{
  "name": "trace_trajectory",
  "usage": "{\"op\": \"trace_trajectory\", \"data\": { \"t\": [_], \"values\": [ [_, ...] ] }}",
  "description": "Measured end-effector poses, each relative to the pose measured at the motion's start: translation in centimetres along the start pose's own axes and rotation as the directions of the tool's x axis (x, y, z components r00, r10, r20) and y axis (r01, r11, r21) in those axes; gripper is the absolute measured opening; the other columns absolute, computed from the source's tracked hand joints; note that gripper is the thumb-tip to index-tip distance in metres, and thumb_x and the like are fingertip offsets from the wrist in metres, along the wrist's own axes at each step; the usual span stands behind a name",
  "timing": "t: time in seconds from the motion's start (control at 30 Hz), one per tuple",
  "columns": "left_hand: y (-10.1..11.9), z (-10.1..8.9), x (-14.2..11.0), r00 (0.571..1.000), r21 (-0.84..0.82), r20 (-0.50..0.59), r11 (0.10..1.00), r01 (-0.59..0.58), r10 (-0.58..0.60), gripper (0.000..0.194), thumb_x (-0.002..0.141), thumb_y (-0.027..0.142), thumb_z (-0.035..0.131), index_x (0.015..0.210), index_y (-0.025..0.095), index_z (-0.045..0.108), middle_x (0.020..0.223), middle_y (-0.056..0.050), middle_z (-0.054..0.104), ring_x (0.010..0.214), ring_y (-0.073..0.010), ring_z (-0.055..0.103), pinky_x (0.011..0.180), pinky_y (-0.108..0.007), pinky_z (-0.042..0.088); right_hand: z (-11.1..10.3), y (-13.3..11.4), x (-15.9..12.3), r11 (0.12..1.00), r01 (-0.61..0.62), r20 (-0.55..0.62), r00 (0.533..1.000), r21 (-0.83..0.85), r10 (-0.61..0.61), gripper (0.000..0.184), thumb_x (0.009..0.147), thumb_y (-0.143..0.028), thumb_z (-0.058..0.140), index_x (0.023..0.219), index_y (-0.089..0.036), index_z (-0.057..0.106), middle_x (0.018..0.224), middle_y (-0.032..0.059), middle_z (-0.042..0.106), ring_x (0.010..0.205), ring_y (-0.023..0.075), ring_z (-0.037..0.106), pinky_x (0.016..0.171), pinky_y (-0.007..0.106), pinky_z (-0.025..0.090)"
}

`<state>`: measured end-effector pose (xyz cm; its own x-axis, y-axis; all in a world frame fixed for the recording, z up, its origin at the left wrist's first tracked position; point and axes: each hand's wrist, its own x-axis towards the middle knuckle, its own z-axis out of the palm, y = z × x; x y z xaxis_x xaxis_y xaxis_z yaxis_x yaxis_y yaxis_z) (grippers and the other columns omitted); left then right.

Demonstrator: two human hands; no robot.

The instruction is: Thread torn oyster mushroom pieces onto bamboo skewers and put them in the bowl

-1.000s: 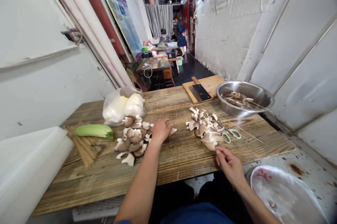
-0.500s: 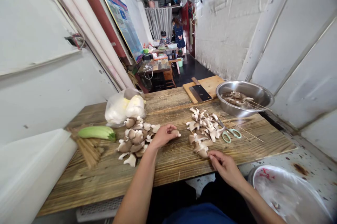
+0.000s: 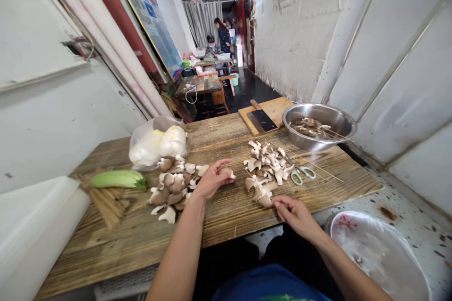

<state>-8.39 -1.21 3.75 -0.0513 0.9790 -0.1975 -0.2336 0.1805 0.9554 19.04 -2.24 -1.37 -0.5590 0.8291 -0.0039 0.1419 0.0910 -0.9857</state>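
Observation:
Between the thumb and fingers of my left hand (image 3: 215, 178) is a small oyster mushroom (image 3: 232, 175), held just above the table. A pile of oyster mushrooms (image 3: 176, 183) lies to the left of that hand. My right hand (image 3: 293, 214) is closed in a pinch at the near edge of a second group of oyster mushrooms (image 3: 266, 169); what its fingertips grip is hidden. Scissors with pale green handles (image 3: 302, 174) lie right of this group, beside thin wooden skewers (image 3: 323, 169).
A steel bowl (image 3: 319, 143) with mushrooms and skewers stands back right, near a cleaver (image 3: 263, 120) on a cutting board (image 3: 278, 109). Left are bagged cabbages (image 3: 144, 148), a green gourd (image 3: 118, 179) and a skewer bundle (image 3: 106, 204). A lined bin (image 3: 381, 249) stands below right.
The view has shifted slightly, moving the table's things left and up in the picture. My left hand has turned a little with its mushroom; my right hand keeps its place by the mushrooms.

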Motion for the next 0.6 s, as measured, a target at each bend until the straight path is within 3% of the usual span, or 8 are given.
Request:
{"op": "trace_trajectory", "data": {
  "t": [0.17, 0.3, 0.6],
  "values": [
    [-0.4, -0.2, 0.3, 0.997, 0.000, -0.082, 1.000, -0.009, 0.009, 0.056, 0.057, 0.021, 0.079, 0.109, 0.017, 0.058, 0.076, -0.001, 0.062, 0.064, -0.0101, 0.057, 0.058, -0.021, 0.045, 0.0, 0.1, 0.0, 1.000, 0.010, 0.009, 1.000, 0.009, -0.010, 0.032, 0.088, -0.043, 0.045, 0.089, -0.014, 0.060, 0.051, -0.0062, 0.041, 0.047, 0.0083, 0.038, 0.048, 0.020, 0.030],
    [-0.6, 0.1, 0.7, 0.991, -0.079, -0.134, 0.997, 0.022, -0.032, 0.053, 0.057, 0.021, 0.080, 0.105, 0.016, 0.060, 0.078, -0.002, 0.064, 0.063, -0.0093, 0.057, 0.056, -0.020, 0.044, 0.1, 0.1, -0.1, 1.000, 0.005, 0.034, 0.999, -0.001, -0.005, 0.032, 0.089, -0.043, 0.045, 0.087, -0.014, 0.060, 0.051, -0.0060, 0.040, 0.047, 0.0081, 0.035, 0.047, 0.020, 0.029],
    [-1.7, 1.0, 1.4, 0.975, -0.245, -0.190, 0.967, 0.069, -0.118, 0.023, 0.057, 0.017, 0.080, 0.072, 0.009, 0.065, 0.068, -0.004, 0.064, 0.062, -0.0078, 0.058, 0.057, -0.017, 0.046, 0.8, -0.4, -0.3, 0.998, 0.013, 0.089, 0.996, -0.063, -0.008, 0.029, 0.090, -0.040, 0.043, 0.082, -0.016, 0.058, 0.052, -0.0057, 0.039, 0.048, 0.0083, 0.035, 0.048, 0.021, 0.028]
  ]
}}
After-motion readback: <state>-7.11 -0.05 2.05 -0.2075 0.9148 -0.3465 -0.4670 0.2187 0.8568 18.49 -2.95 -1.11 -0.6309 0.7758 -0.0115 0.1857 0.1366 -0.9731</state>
